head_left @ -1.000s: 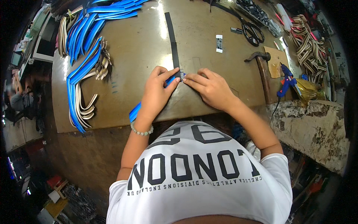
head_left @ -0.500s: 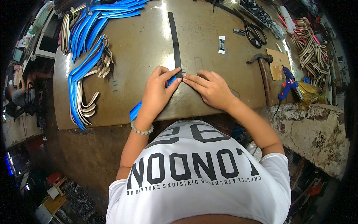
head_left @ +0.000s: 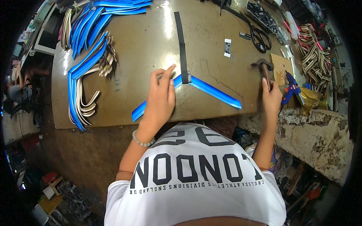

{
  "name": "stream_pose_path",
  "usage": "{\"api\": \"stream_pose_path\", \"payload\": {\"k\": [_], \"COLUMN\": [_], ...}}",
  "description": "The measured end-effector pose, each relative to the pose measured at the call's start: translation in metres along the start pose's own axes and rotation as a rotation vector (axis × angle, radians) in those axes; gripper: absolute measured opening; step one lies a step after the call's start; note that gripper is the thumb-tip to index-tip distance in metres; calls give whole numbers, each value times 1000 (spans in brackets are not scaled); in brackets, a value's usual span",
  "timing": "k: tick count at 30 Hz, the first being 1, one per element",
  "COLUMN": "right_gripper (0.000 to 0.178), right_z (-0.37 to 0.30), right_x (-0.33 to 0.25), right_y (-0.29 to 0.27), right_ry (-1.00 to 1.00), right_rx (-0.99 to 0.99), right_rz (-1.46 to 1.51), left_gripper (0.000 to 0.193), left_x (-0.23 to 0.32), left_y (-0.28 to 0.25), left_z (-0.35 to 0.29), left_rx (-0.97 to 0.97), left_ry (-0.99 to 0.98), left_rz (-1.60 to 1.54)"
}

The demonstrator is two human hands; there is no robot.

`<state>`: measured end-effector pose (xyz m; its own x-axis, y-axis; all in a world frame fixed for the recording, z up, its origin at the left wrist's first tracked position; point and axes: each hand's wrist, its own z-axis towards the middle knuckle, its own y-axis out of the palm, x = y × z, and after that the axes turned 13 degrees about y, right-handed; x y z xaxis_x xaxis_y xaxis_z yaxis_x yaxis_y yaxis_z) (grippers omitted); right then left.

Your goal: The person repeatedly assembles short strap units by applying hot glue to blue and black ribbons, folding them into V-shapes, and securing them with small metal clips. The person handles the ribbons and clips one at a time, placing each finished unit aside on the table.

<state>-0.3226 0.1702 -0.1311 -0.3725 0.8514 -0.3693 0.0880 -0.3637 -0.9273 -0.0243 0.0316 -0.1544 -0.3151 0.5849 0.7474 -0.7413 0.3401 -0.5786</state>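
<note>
A black strap point(head_left: 180, 37) runs straight away from me on the worktable, its near end lying over the bend of a blue webbing band point(head_left: 215, 92) that spreads into a V toward me. A small dark piece point(head_left: 189, 78) sits at the joint beside the strap. My left hand point(head_left: 161, 96) hovers over the band's left arm, fingers stretched and slightly apart, holding nothing. On the right, my right hand point(head_left: 271, 98) is wrapped round the wooden handle of a hammer point(head_left: 267, 71). The hammer's metal head points away from me and is slightly blurred.
Bundles of blue webbing point(head_left: 88, 32) and striped straps point(head_left: 85, 109) lie at the left. Far right are black scissors point(head_left: 260, 39), a blue glue gun point(head_left: 291, 88), a cardboard piece point(head_left: 279, 67) and a heap of striped straps point(head_left: 315, 52). A small white packet point(head_left: 227, 48) lies right of the strap.
My right hand has left the joint, moved right and gripped the hammer. My left hand has let go of the joint and drawn slightly back, uncovering the blue V.
</note>
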Motion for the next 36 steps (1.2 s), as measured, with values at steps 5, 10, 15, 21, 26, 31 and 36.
{"api": "stream_pose_path", "payload": {"k": [5,10,15,21,26,31,36], "right_gripper": [31,36,35,38,33,26,33], "right_z": [-97,-113,-108,-62,0,-13,-68], "right_x": [-66,-74,-83,-30,35,-22,-118], "right_y": [8,36,31,26,12,12,72], "right_ry": [-384,-640,-682,-284,-140,-264,-642], "right_rx": [-465,-337,-471,-147,281,-39,-1032], "right_rz": [235,295,161,229,-179,321,867], "left_gripper": [36,31,22,29,25,26,29], "left_x": [-15,-23,-16,-3,-7,-16,2], "left_y": [1,10,4,8,4,-7,22], "left_z": [-7,-11,-9,2,14,16,8], "left_rx": [174,259,155,-31,-217,25,238], "left_ry": [-52,-47,18,178,276,8,-377], "left_rz": [-181,-201,-82,294,450,-487,-1094]}}
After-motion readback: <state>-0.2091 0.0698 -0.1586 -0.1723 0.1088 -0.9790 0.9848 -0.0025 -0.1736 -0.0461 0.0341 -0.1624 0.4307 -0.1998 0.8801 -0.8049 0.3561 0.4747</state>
